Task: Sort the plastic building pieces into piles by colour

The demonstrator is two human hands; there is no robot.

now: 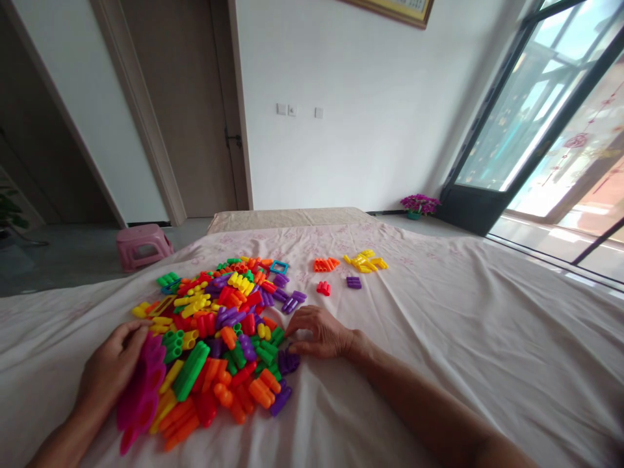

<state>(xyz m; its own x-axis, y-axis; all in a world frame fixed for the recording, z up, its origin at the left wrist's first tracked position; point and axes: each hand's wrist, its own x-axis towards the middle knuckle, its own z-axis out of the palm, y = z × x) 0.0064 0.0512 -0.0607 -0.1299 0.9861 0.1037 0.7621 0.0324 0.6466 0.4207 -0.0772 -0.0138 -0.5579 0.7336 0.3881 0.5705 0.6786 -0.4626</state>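
Note:
A big heap of coloured plastic tube pieces [219,325] lies on a pale pink sheet [439,364]. My left hand [113,367] rests at the heap's left edge, fingers curled on a large magenta flat piece [141,390]. My right hand [322,333] lies palm down at the heap's right edge, fingers bent and touching purple pieces [287,361]. Beyond the heap lie small sorted groups: orange [325,264], yellow [365,261], red [323,288] and purple [353,282].
A pink plastic stool [143,246] stands on the grey floor at the far left, in front of a wooden door [195,117]. A pot of purple flowers [419,205] sits by the glass sliding doors [550,130] at right.

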